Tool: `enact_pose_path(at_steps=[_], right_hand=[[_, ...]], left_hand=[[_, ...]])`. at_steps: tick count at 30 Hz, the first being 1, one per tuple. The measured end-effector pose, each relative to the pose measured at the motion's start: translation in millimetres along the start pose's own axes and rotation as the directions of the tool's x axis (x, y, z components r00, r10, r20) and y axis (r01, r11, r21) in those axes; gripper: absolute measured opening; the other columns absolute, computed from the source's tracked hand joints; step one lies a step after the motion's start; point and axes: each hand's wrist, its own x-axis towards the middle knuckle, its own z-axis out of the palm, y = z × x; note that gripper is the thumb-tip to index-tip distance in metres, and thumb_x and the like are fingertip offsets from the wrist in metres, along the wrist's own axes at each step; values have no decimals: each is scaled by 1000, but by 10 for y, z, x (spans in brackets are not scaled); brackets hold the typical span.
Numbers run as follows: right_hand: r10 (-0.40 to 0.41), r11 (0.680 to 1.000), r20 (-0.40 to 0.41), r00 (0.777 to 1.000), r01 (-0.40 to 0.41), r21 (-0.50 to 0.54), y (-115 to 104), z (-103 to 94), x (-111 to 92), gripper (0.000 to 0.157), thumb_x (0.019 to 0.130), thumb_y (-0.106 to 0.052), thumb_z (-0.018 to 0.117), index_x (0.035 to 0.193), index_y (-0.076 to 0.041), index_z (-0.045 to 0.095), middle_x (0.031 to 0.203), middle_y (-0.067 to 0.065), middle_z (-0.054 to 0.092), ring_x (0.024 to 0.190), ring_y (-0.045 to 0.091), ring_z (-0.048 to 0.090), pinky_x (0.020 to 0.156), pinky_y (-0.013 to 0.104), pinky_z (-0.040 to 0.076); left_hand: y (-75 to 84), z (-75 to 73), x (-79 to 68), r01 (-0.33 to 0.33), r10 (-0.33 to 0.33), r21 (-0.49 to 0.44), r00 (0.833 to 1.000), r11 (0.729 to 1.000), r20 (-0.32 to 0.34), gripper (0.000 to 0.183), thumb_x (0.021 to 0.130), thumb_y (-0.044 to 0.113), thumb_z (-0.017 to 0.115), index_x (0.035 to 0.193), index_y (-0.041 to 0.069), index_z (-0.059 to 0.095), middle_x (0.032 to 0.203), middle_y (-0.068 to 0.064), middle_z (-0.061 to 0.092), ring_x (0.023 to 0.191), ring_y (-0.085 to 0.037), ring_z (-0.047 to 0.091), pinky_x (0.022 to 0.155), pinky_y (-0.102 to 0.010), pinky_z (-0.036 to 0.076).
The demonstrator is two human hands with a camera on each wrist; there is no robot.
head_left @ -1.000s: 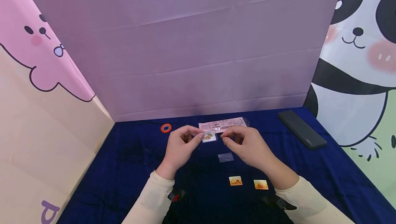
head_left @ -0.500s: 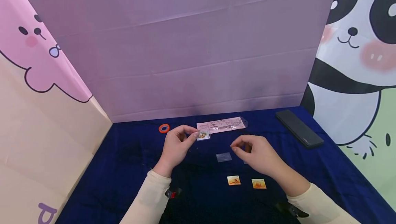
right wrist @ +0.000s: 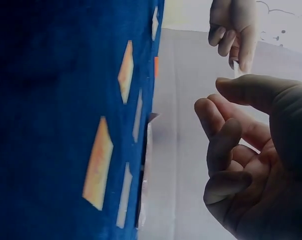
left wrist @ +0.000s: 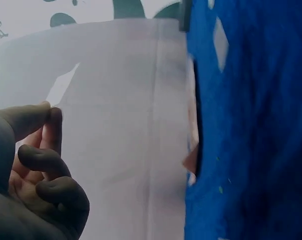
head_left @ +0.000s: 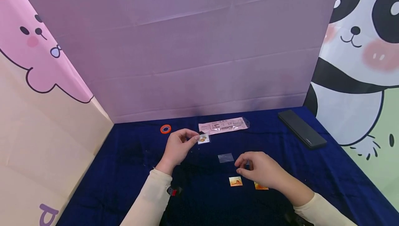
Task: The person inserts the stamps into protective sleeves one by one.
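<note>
Between thumb and index finger my left hand (head_left: 177, 148) pinches a small stamp (head_left: 203, 139) in a clear sleeve, raised off the cloth. From the left wrist view the stamp (left wrist: 64, 85) is a pale, thin piece held at its lower edge. My right hand (head_left: 262, 168) hovers to the right, its thumb and index finger apart and nothing between them. Below it lie two orange picture stamps, the left stamp (head_left: 235, 181) in full view and the right stamp (head_left: 261, 186) partly covered by the hand. A clear sleeve (head_left: 225, 158) lies just left of the right fingertips.
Behind the hands, a pink printed slip (head_left: 222, 125) lies in a clear bag. An orange tape roll (head_left: 165, 129) is at the back left, and a long dark case (head_left: 301, 129) at the back right. Dark blue cloth (head_left: 124, 184) covers the table, with walls around its far sides.
My right hand has drawn away from the held stamp, moving right and toward me, and its fingers have parted. The left hand keeps the stamp, shifted slightly left and lower.
</note>
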Motion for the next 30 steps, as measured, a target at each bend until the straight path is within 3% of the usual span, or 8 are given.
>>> enact_pose_path(at_steps=[5, 10, 14, 17, 20, 23, 30], right_hand=[[-19, 1000, 59, 998, 20, -21, 70, 83, 23, 14, 93, -23, 81, 105, -18, 76, 90, -12, 66, 58, 7, 52, 54, 27, 44], [-21, 996, 91, 996, 29, -85, 107, 161, 47, 16, 90, -20, 83, 105, -19, 77, 89, -14, 63, 63, 7, 54, 57, 28, 45], [-10, 988, 97, 995, 25, -153, 109, 204, 57, 17, 88, -17, 84, 103, -21, 79, 84, -19, 63, 94, 17, 68, 77, 40, 54], [3, 982, 97, 995, 15, -187, 111, 221, 57, 17, 88, -16, 85, 102, -22, 79, 83, -21, 61, 112, 23, 68, 85, 44, 53], [18, 980, 101, 995, 2, -197, 118, 228, 58, 17, 87, -17, 86, 102, -22, 79, 83, -19, 61, 94, 14, 67, 76, 37, 51], [24, 979, 111, 994, -1, -205, 124, 232, 56, 18, 86, -18, 87, 102, -21, 79, 83, -17, 60, 75, 4, 56, 69, 31, 46], [27, 979, 134, 991, 1, -205, 127, 244, 60, 22, 84, -23, 89, 103, -20, 79, 85, -16, 59, 71, 3, 51, 67, 32, 45]], left_hand=[[-157, -15, 29, 50, -55, 96, 998, 994, 44, 6, 98, 28, 77, 101, 24, 80, 90, 3, 68, 68, -20, 48, 59, -30, 38], [-287, 4, 61, 67, -85, 133, 988, 989, 129, 4, 99, 24, 75, 99, 22, 79, 89, 3, 69, 70, -20, 50, 62, -32, 41], [-367, 29, 75, 89, -117, 159, 978, 983, 173, 4, 99, 24, 75, 98, 21, 79, 91, 4, 70, 77, -20, 55, 68, -35, 45], [-406, 46, 75, 118, -150, 175, 971, 977, 185, 4, 98, 24, 77, 98, 20, 78, 92, 4, 71, 83, -19, 60, 73, -37, 48], [-438, 57, 73, 153, -191, 194, 962, 969, 195, 4, 97, 23, 78, 98, 19, 79, 90, 3, 71, 83, -19, 62, 75, -37, 50], [-460, 62, 66, 188, -232, 211, 951, 959, 203, 4, 96, 21, 79, 97, 17, 79, 88, 2, 71, 81, -19, 63, 75, -36, 52], [-487, 86, 47, 252, -305, 242, 927, 937, 217, 4, 96, 22, 80, 96, 18, 78, 89, 1, 71, 81, -19, 64, 76, -37, 53]])
